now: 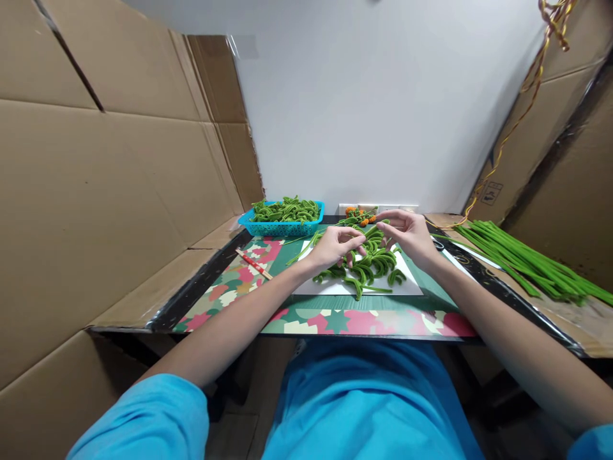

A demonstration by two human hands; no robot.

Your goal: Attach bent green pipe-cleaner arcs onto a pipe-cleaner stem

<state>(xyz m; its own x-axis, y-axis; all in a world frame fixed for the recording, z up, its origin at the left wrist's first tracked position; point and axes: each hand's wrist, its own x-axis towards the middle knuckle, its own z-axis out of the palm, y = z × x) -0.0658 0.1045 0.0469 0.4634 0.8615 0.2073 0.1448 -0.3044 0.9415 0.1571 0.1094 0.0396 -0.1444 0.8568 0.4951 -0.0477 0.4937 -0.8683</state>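
Observation:
Bent and curled green pipe cleaners point(368, 273) lie in a loose pile on a white sheet of paper point(311, 289). Above the pile's left side, my left hand point(337, 246) is closed, thumb and forefinger pinched on a green pipe cleaner. My right hand point(410, 236) faces it from the right, its fingertips also closed on green pipe cleaner. A small gap separates the hands. The held piece blends with the green pile behind it, so its full shape is hard to make out.
A blue basket point(281, 228) of green bent pieces stands at the back left. Orange-and-green pieces point(362, 216) lie behind the paper. A red stick point(253, 264) is on the left; scissors point(437, 244) and long straight green pipe cleaners point(536, 262) lie right. Cardboard walls point(119, 179) flank the table.

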